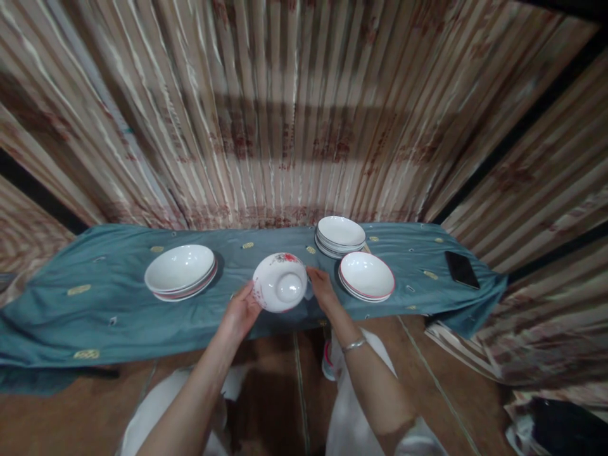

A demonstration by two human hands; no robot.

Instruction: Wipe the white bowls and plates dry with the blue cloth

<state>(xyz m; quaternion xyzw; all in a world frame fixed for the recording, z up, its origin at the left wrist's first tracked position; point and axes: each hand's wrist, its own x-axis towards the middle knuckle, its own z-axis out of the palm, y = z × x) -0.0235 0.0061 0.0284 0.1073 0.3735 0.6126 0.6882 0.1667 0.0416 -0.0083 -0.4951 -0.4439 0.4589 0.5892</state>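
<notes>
A white bowl (270, 292) with red flowers is held up over the table's front part, its underside and round foot turned toward me. My left hand (241, 311) is closed on the bowl's left edge. On the opposite edge, my right hand (322, 288) grips it with the fingers partly hidden behind. Something small and pale shows below the right fingers; I cannot make out what it is. Just right of that hand stands a stack of red-rimmed bowls (367, 276). Behind it is a stack of white dishes (341, 232).
A teal cloth (128, 316) with yellow motifs covers the narrow table. Large white bowls (180, 269) are stacked on the left. A black phone-like slab (462, 269) lies at the right end. Pleated curtains (294, 114) hang close behind, with dark poles at both sides.
</notes>
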